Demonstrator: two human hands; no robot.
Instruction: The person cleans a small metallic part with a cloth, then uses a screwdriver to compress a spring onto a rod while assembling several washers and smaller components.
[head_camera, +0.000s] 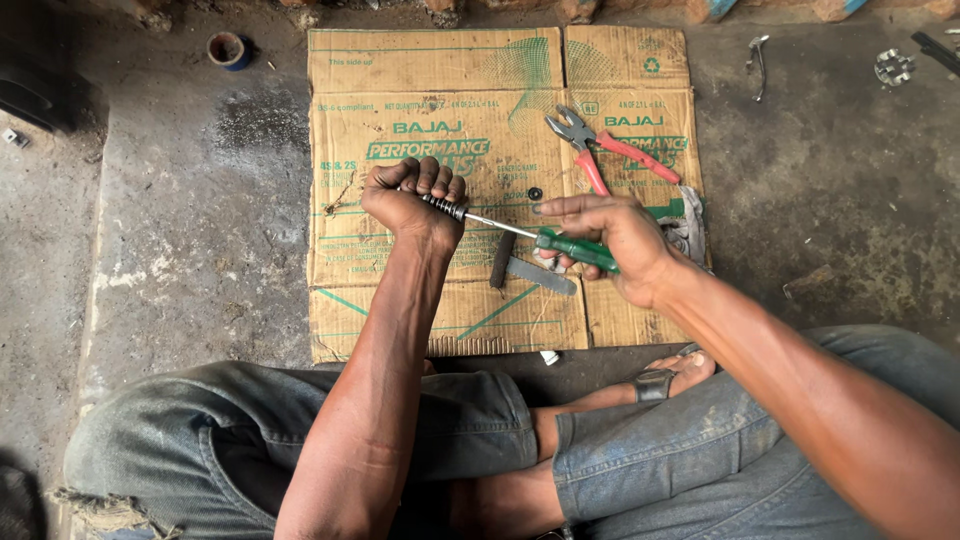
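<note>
Over the cardboard (430, 300), left hand (410, 200) is fisted around a small stiff coiled spring (443, 207); right hand (610, 240), at 3 o'clock, pinches a green-handled screwdriver (575, 250). Light, greasy-looking, slippery; grip the handle

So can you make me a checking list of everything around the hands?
Surface: flattened cardboard on concrete floor.
Job's things: green-handled screwdriver; coiled spring part.
Clutter: red-handled pliers, small hammer, black washer, tape roll, metal bits.
Hands: left hand fisted on the spring part; right hand grips the screwdriver.
Cables: nothing seen.
Surroundings: person's jeans, sandalled foot.
</note>
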